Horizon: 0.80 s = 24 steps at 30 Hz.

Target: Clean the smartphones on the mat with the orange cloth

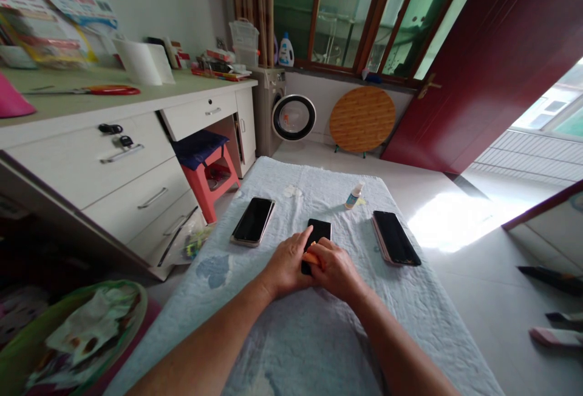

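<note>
A black-screened smartphone lies on the cloth-covered table in front of me, partly hidden by my hands. My left hand holds it along its left side, one finger stretched over the edge. Pressed down over the screen, my right hand pinches a small orange object; the fingers hide most of it, so its kind is unclear. To the left lies a second smartphone, to the right a third smartphone. A small spray bottle stands behind the middle phone.
A pale blue quilted cloth covers the table. At left are a white desk, a red stool and a bin with rubbish. Beyond stand a washing machine with its door open and a round wooden tabletop.
</note>
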Available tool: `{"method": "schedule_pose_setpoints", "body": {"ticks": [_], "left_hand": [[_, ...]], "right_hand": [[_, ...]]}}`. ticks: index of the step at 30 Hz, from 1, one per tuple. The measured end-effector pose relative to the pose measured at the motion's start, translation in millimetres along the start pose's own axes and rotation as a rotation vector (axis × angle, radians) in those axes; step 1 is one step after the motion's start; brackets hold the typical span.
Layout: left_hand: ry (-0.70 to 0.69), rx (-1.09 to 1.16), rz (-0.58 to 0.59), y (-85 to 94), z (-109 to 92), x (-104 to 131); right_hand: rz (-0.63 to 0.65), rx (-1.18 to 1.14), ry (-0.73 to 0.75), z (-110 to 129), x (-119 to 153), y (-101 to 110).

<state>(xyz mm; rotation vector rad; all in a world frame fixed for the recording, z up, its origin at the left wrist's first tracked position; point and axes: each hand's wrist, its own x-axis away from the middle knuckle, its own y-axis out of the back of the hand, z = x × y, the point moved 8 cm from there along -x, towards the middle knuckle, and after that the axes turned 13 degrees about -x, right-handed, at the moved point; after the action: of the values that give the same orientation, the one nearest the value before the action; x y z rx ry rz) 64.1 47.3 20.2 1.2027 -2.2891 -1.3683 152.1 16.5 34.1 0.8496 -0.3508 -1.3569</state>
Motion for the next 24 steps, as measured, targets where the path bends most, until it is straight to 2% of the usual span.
{"method": "schedule_pose_setpoints", "body": {"ticks": [10, 19, 24], "left_hand": [[0.052, -0.052, 0.027, -7.0, 5.2, -3.2], [0.03, -0.086, 0.021, -6.2, 2.9, -3.1], [0.039, -0.086, 0.024, -9.6, 5.8, -2.9]], "right_hand": [[-0.134, 0.013, -0.076, -23.3, -3.9, 19.3], [-0.191, 0.057, -0.138, -32.9, -2.9, 20.4], [-0.281, 0.064, -0.17, -36.9, -3.2, 27.3]]}}
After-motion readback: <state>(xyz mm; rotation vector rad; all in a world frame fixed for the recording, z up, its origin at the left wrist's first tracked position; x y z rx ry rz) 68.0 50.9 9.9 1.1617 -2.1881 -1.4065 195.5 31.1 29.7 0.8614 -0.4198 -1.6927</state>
